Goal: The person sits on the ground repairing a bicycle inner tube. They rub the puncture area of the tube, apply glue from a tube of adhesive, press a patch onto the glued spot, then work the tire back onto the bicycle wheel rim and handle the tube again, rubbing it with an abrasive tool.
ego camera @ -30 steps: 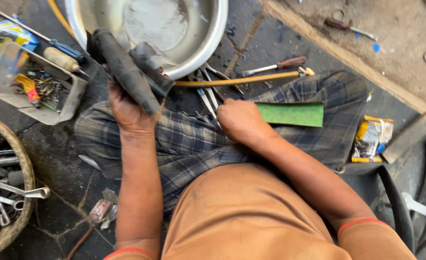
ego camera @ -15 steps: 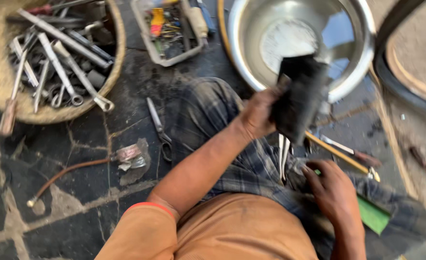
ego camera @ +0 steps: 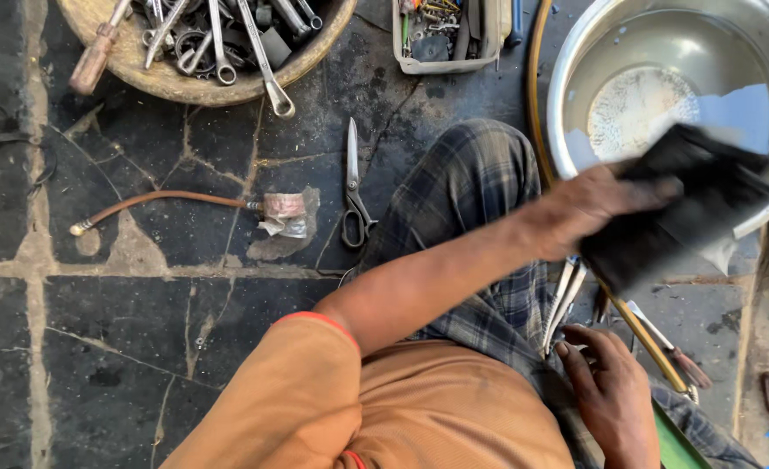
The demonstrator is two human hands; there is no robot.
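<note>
Head camera looks straight down at a dark stone floor, and at the upper left of the frame sits a round shallow wooden bowl (ego camera: 176, 82) heaped with steel spanners (ego camera: 258, 52) and a wooden-handled screwdriver (ego camera: 93, 56). Just below it a thin brown hose with a taped metal end (ego camera: 167, 201) lies across the cracks, and to its right a pair of steel scissors with black handles (ego camera: 354, 195) points up the frame. At top centre stands a small pale plastic tray of mixed bits (ego camera: 449, 35). Further right the person's left hand (ego camera: 588, 208) is closed around one edge of a floppy black rubber sheet (ego camera: 675, 208), blurred with motion, held in the air at the near rim of a large shiny steel basin (ego camera: 575, 78) at the upper right. The sheet looks light, soft and limp, probably grippy rather than slick; pinching it firmly along an edge or a fold seems the surest hold. At the lower right the right hand (ego camera: 610, 391) rests with fingers loosely spread and holding nothing, its fingertips near a few flat metal levers (ego camera: 562, 300) on the checked cloth over the knee.
</note>
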